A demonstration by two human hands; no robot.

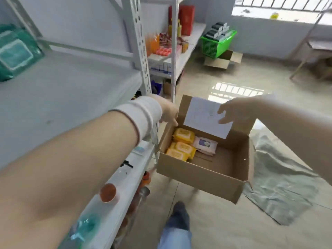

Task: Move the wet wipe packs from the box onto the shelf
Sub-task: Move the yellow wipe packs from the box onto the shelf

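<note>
One open cardboard box [201, 178] just right of frame centre, far flap raised at 12 o'clock, one white label [203, 119] on that flap. Inside, packed toward 9 o'clock: three yellow wet wipe packs [184, 146], touching one another. Just beside them, toward 12 o'clock: one white-and-purple pack [205, 143], lying on something pinkish, too blurred to count.

Two bare hands, both at the box's far rim. Left hand [168, 112] at 10 o'clock of the box, one white wristband [143, 115] on the wrist, fingers pointing down at the rim's corner. Curled round it or only touching: cannot tell, too blurred. Right hand [235, 112] at 1 o'clock, thumb and fingers spread apart, tips over the label's right edge.

White metal shelf [62, 97] at 9 o'clock of the frame, green packs [14, 53] at its far-left edge, number unclear. Below it, one lower board with one orange-topped container [107, 193]. At 1 o'clock of the frame, well apart from the hands: one green basket [217, 44] and one second cardboard box [222, 61] on the floor. One grey sack [280, 186] spread at 4 o'clock, just beside the open box.
</note>
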